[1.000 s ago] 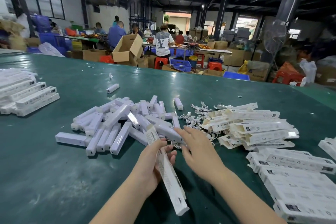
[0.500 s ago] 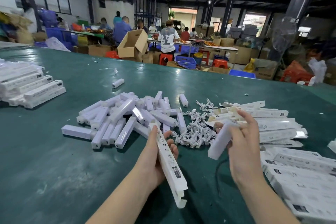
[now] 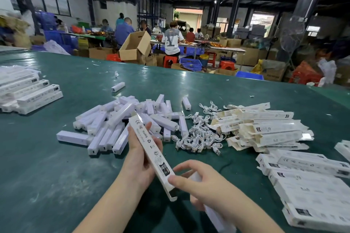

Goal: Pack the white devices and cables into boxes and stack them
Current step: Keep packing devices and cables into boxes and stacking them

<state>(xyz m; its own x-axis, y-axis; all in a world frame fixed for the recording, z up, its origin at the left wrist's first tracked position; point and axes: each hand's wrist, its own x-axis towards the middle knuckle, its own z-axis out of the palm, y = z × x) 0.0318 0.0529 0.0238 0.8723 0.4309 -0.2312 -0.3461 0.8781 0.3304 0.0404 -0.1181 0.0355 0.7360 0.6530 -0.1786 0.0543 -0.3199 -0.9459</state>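
Note:
My left hand [image 3: 140, 159] grips a long white printed box [image 3: 151, 149], tilted, with its open end flap near me. My right hand [image 3: 206, 185] holds a white bar device [image 3: 217, 217] just beside that open end, thumb touching the box's lower edge. Behind on the green table [image 3: 37, 176] lies a heap of white devices [image 3: 121, 125], then a tangle of white cables [image 3: 198, 136], then a pile of flat unfilled boxes [image 3: 265, 128]. A stack of boxes [image 3: 26, 91] sits at far left.
More white boxes [image 3: 312, 181] lie spread at the right near my arm. One lone device [image 3: 117, 87] lies farther back. Beyond the table's far edge, people sit at other tables among cardboard cartons [image 3: 135, 45], blue crates and red stools.
My right hand picked a white device from the pile and brought it down to the open end of the box. My left hand kept the box and tilted it closer.

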